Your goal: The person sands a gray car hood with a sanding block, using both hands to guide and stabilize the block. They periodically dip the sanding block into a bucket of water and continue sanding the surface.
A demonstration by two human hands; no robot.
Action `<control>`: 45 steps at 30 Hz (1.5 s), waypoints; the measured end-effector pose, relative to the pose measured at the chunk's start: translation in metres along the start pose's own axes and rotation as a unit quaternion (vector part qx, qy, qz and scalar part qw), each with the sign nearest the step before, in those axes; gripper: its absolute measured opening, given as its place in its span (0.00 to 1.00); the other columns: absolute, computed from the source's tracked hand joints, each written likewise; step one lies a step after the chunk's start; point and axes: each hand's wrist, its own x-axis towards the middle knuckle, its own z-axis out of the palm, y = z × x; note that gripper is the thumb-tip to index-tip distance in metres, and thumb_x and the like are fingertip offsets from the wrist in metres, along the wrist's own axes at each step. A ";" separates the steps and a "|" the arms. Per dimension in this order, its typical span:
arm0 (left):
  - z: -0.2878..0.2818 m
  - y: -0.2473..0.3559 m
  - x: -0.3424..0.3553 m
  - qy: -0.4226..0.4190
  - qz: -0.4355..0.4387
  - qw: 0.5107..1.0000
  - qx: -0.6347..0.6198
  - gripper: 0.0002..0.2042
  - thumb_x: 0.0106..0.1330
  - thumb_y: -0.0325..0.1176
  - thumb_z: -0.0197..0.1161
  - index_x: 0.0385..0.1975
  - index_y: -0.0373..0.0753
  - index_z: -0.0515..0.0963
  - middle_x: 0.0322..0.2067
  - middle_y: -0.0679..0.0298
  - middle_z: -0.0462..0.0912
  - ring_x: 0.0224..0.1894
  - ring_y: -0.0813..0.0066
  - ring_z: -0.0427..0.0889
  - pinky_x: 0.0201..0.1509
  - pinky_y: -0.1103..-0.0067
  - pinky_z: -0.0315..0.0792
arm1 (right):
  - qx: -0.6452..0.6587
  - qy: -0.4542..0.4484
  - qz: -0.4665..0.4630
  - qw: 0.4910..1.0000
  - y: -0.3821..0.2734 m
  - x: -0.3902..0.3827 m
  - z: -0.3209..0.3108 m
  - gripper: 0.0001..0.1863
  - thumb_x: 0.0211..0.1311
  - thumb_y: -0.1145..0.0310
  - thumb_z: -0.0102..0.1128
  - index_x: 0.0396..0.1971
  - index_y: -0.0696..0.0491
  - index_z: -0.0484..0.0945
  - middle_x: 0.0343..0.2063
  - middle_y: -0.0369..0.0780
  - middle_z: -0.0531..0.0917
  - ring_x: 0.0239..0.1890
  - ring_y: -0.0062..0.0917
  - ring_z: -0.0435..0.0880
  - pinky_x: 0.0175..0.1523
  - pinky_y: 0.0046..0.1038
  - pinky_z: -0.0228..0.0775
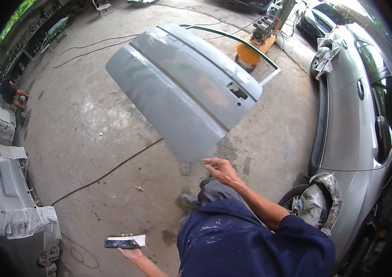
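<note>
My left hand (132, 254) grips a long sanding block (124, 241), dark on one side with a pale strip, low in the head view, away from the door. My right hand (221, 171) is open with slightly bent fingers and nothing visible in it, just beside the near lower corner of a grey car door panel (168, 101). The panel is raised above the floor, with lighter patches, a faint green spot and a cut-out for the handle; its window frame sticks out on the far right side.
A silver car (348, 124) with paper-masked wheels lines the right. An orange compressor (251, 51) stands beyond the door. Paper-masked body panels (11, 180) are at left, near another person (9, 92) sitting low. A red hose (108, 174) crosses the concrete floor (89, 129).
</note>
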 end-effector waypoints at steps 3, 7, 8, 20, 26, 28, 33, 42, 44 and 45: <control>0.046 -0.001 0.023 -0.031 0.006 0.999 -0.012 0.33 0.85 0.52 0.41 0.82 0.41 0.65 0.75 0.43 0.74 0.73 0.34 0.75 0.80 0.44 0.67 | 0.005 -0.064 -0.006 0.998 -0.037 0.015 0.035 0.20 0.79 0.59 0.66 0.63 0.49 0.88 0.56 0.45 0.91 0.52 0.37 0.92 0.59 0.40 0.84; 0.143 -0.027 0.041 -0.106 -0.041 0.992 -0.046 0.40 0.82 0.65 0.39 0.84 0.42 0.61 0.76 0.44 0.72 0.74 0.35 0.74 0.80 0.42 0.65 | -0.027 -0.055 -0.032 0.998 -0.070 0.061 0.068 0.20 0.78 0.59 0.67 0.63 0.48 0.88 0.55 0.45 0.91 0.52 0.40 0.92 0.58 0.41 0.85; 0.170 -0.035 0.048 -0.137 -0.063 0.987 -0.051 0.43 0.81 0.70 0.41 0.83 0.43 0.63 0.74 0.45 0.75 0.72 0.37 0.77 0.78 0.42 0.68 | -0.014 -0.045 -0.032 0.998 -0.074 0.075 0.078 0.19 0.78 0.59 0.67 0.63 0.48 0.88 0.55 0.45 0.91 0.52 0.40 0.92 0.58 0.41 0.85; 0.519 -0.082 0.195 -0.269 -0.187 0.922 0.204 0.29 0.76 0.43 0.62 0.72 0.34 0.71 0.56 0.49 0.87 0.57 0.49 0.89 0.67 0.56 0.79 | 0.045 0.002 -0.072 0.996 -0.247 0.311 0.207 0.16 0.78 0.66 0.68 0.62 0.49 0.89 0.50 0.42 0.90 0.45 0.31 0.91 0.52 0.35 0.85; 0.671 -0.063 0.247 -0.263 -0.203 0.927 0.176 0.27 0.82 0.50 0.56 0.69 0.36 0.76 0.60 0.58 0.86 0.62 0.60 0.87 0.69 0.62 0.77 | 0.104 -0.078 -0.234 0.964 -0.403 0.422 0.264 0.15 0.76 0.71 0.68 0.59 0.50 0.90 0.44 0.44 0.90 0.37 0.35 0.89 0.45 0.34 0.81; 0.707 -0.064 0.267 -0.315 -0.184 0.915 0.172 0.26 0.82 0.53 0.56 0.67 0.38 0.78 0.59 0.61 0.87 0.60 0.65 0.87 0.67 0.65 0.79 | 0.056 -0.054 -0.270 0.960 -0.430 0.453 0.285 0.16 0.75 0.75 0.64 0.58 0.52 0.89 0.49 0.45 0.89 0.42 0.41 0.90 0.50 0.38 0.82; 0.781 -0.069 0.342 -0.292 -0.140 0.932 0.163 0.23 0.82 0.50 0.58 0.64 0.40 0.79 0.55 0.62 0.87 0.58 0.67 0.87 0.65 0.67 0.80 | 0.030 0.018 -0.304 0.952 -0.471 0.540 0.337 0.20 0.73 0.81 0.60 0.61 0.53 0.87 0.55 0.50 0.86 0.54 0.46 0.89 0.57 0.40 0.81; 0.948 -0.107 0.535 -0.349 -0.206 0.897 0.177 0.24 0.83 0.50 0.57 0.67 0.40 0.77 0.60 0.61 0.87 0.62 0.66 0.85 0.69 0.67 0.77 | -0.039 0.102 -0.279 0.954 -0.538 0.751 0.417 0.28 0.69 0.82 0.62 0.69 0.54 0.79 0.59 0.53 0.83 0.61 0.51 0.82 0.63 0.46 0.79; 0.990 -0.107 0.566 -0.368 -0.250 0.871 0.208 0.25 0.84 0.52 0.55 0.68 0.39 0.77 0.62 0.61 0.86 0.64 0.67 0.84 0.72 0.67 0.75 | -0.070 0.150 -0.228 0.959 -0.557 0.795 0.431 0.28 0.70 0.80 0.63 0.69 0.54 0.78 0.60 0.53 0.82 0.63 0.52 0.81 0.66 0.47 0.77; 1.013 -0.105 0.581 -0.391 -0.268 0.855 0.211 0.26 0.84 0.53 0.54 0.68 0.39 0.77 0.62 0.61 0.85 0.65 0.67 0.84 0.73 0.67 0.75 | -0.071 0.145 -0.190 0.968 -0.568 0.812 0.435 0.28 0.69 0.77 0.66 0.70 0.55 0.78 0.62 0.53 0.81 0.64 0.52 0.80 0.69 0.47 0.76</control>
